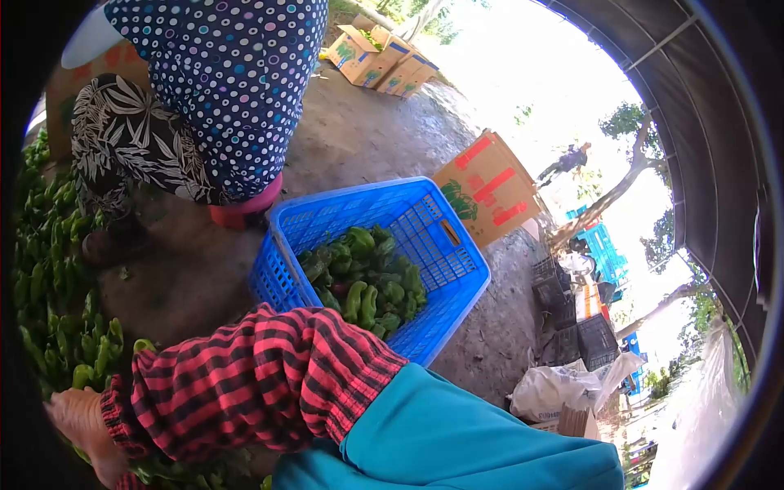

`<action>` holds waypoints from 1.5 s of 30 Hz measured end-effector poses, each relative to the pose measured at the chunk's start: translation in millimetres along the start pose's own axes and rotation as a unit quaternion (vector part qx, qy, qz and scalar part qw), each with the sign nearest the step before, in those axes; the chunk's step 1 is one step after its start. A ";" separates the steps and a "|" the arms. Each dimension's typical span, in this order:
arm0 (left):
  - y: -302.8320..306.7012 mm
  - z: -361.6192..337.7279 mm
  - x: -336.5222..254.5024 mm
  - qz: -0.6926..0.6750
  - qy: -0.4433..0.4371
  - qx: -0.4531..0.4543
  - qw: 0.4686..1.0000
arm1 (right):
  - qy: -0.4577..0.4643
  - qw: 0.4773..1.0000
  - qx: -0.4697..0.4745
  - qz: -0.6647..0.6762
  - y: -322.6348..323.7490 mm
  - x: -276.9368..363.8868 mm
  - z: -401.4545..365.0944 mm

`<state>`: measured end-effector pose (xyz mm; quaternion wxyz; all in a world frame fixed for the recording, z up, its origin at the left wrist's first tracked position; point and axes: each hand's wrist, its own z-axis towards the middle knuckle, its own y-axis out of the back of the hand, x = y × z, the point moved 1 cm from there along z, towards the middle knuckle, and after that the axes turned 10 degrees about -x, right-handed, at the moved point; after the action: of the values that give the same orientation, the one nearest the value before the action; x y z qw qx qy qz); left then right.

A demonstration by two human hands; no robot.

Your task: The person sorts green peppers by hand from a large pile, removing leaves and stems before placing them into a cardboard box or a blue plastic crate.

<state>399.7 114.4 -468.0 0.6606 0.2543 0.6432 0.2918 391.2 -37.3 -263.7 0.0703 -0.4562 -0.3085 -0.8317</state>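
Note:
My right arm, in a red-and-black checked sleeve cover (245, 384) over a teal sleeve (457, 433), stretches across the lower view. At its end my right hand (77, 415) bends down among green peppers (61, 335) spread on the ground at the left. Its fingers are turned away, so I cannot see what they hold. Close below, at the bottom edge, some skin and a checked cuff seem to belong to my left hand (106, 467), mostly cut off. Beyond my arm stands a blue plastic crate (371, 200), partly filled with dark green peppers (367, 282).
Another person (220, 90) in a dotted top sits low at the upper left, on something pink (249, 204). A cardboard box (486, 188) is behind the crate; more boxes (380, 61) stand farther back. White bags (559, 392) and black crates (584, 343) lie at the right.

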 end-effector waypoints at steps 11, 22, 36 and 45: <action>12.3 -52.9 -1.6 -0.189 0.083 0.057 0.977 | -0.082 0.991 0.066 0.085 108.9 92.3 -18.0; 69.5 -140.6 -29.2 -0.729 0.245 0.081 0.633 | -0.177 0.968 0.106 0.144 91.0 91.5 -34.6; 86.3 -195.8 -82.8 -0.841 0.268 -0.026 0.470 | -0.236 0.856 0.411 0.205 22.3 86.4 -54.6; 161.9 -208.0 -132.8 -0.700 0.317 -0.056 0.638 | -0.137 0.788 0.559 0.218 2.2 127.9 -53.1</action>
<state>182.3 125.0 -268.6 0.4358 -0.4172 0.7813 -0.1599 280.8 -48.7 -181.0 0.4492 -0.5018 -0.6180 -0.4055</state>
